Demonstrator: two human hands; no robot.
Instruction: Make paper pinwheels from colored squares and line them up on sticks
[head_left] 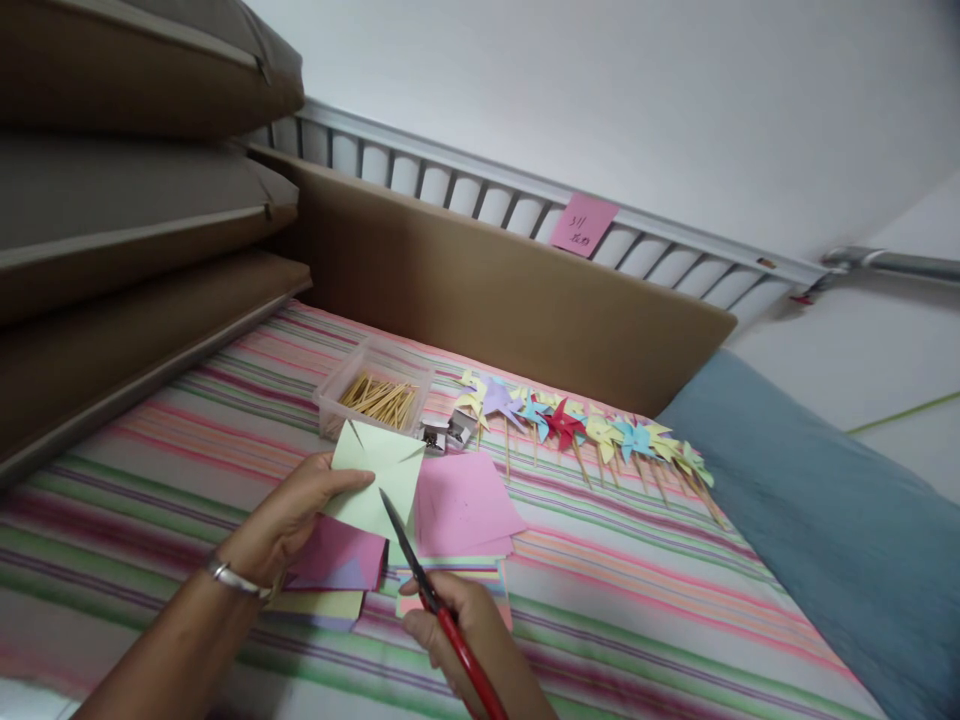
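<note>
Between the thumb and fingers of my left hand point(322, 495) is a pale green paper square point(375, 470), with slits cut in from its two upper corners. My right hand point(465, 620) grips a pair of scissors point(431, 595) with red handles and dark blades. The blade tips lie over the lower right part of the square. Beneath and right of it is a stack of pink paper point(465, 505). A darker pink sheet point(345, 553) rests on other coloured papers below my left hand. Striped coloured sheets point(487, 580) show partly behind my right hand.
A clear plastic box point(330, 410) holds thin wooden sticks point(379, 400). Next to it are small open boxes point(446, 434) with dark bits. Finished paper pinwheels point(566, 425) lie in a row at the right. Cushions point(135, 200) stack at left; a brown board point(480, 280) stands behind.
</note>
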